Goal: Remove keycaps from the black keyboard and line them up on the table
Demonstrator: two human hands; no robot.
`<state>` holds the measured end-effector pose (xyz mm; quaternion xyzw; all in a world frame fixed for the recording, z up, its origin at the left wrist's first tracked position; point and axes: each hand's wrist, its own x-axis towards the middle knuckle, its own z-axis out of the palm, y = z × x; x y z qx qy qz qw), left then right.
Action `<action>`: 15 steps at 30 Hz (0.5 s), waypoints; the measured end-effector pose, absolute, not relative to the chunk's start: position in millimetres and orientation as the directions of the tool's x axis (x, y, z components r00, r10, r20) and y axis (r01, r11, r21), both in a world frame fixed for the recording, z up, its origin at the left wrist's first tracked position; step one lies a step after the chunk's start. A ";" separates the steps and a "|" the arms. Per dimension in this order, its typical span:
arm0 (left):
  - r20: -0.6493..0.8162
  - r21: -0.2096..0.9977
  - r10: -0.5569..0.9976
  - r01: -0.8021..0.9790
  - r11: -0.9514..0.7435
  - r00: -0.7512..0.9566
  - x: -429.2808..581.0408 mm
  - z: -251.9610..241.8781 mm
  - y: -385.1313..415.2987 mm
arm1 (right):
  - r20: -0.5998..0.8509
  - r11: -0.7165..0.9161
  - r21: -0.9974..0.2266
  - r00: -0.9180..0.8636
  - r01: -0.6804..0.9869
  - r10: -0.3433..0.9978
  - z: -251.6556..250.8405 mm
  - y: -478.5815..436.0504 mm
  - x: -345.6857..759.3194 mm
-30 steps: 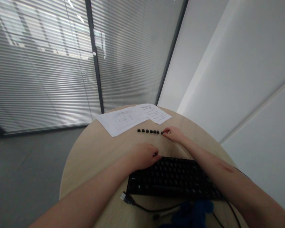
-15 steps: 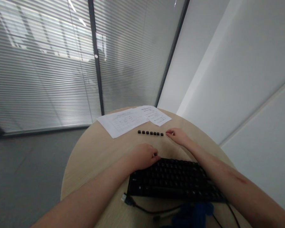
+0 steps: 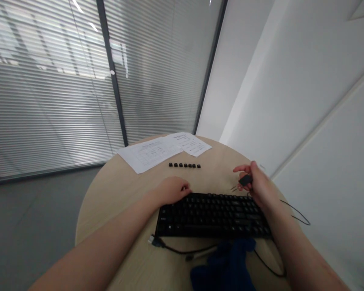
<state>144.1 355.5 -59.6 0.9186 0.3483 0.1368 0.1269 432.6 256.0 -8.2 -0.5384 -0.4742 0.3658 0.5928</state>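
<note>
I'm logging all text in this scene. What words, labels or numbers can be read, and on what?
White printed paper sheets: print too small and blurred to read.
Black computer keyboard: key legends too blurred to read.
Row of small black keycaps: no legible marks.

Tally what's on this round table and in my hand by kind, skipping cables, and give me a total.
keycaps: 7
paper sheets: 2
keyboard: 1
keycap puller, in the right hand: 1
blue cloth: 1
Total: 12
</note>
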 end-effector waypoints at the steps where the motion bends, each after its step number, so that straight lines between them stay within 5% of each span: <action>1: 0.152 0.334 0.682 0.612 -0.716 0.715 142.9 -58.3 355.7 | 0.131 0.119 -0.991 0.255 0.062 0.958 -12.0 255.7 431.4; 8: 0.115 0.410 0.679 0.588 -0.697 0.725 137.2 -50.1 355.6 | -0.004 -0.001 -0.998 -0.043 0.063 0.999 -33.5 264.1 426.0; 15: 0.060 0.438 0.672 0.586 -0.682 0.738 136.2 -52.6 361.6 | 0.044 0.049 -0.991 -0.040 0.125 0.998 -59.7 280.6 409.9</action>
